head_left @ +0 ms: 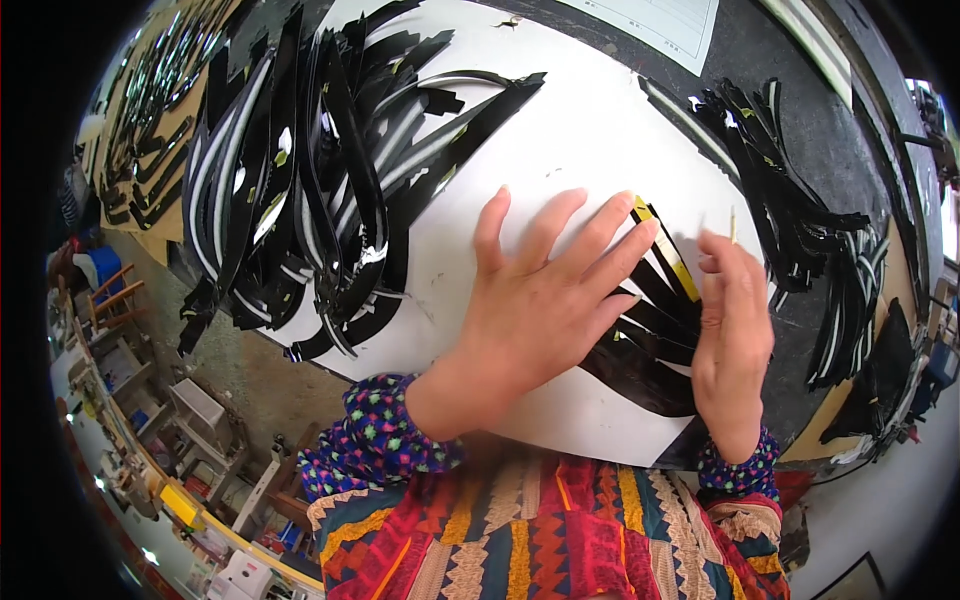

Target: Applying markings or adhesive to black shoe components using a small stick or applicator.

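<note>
Black pieces [650, 378] lie on a white sheet [600, 120] between the two hands, with a yellow strip [679, 265] at their top right side. The left hand [555, 290] has its fingers spread apart, and its fingertips are by the top of the yellow strip. The right hand [733, 340] is just beside the pieces, fingers close together; I cannot tell if it holds anything. Big piles of black and grey strips [335, 165] sit to the left.
</note>
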A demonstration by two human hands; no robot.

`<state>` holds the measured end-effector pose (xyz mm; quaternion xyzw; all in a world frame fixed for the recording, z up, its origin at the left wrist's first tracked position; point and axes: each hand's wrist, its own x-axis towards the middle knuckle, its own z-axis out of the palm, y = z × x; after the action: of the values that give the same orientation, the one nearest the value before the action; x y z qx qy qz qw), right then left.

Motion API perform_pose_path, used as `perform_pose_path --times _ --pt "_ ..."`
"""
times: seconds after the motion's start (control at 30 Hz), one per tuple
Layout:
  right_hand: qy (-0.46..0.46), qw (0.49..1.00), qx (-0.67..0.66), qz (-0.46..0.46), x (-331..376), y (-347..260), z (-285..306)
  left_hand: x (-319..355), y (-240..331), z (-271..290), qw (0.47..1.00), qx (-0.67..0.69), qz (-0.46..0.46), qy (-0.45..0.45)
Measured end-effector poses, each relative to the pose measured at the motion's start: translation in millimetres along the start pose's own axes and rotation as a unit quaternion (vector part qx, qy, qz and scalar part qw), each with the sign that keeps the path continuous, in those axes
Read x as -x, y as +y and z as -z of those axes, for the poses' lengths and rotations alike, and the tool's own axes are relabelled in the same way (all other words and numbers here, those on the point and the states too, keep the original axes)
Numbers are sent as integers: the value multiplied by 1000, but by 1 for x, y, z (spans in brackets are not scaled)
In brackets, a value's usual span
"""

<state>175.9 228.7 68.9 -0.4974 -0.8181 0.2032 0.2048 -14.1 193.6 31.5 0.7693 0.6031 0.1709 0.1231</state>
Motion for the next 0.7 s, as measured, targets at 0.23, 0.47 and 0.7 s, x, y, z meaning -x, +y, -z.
perform_pose_path --times 0.23,0.47,0.7 --pt "-41 953 -291 -74 -32 18 2 -1 -2 -3 1000 -5 -17 11" --pt "1 919 -386 -82 -36 21 -23 0 2 -3 1000 -24 -16 3" --pt "20 945 -326 -27 -34 21 -26 -1 2 1 1000 2 -10 -2"
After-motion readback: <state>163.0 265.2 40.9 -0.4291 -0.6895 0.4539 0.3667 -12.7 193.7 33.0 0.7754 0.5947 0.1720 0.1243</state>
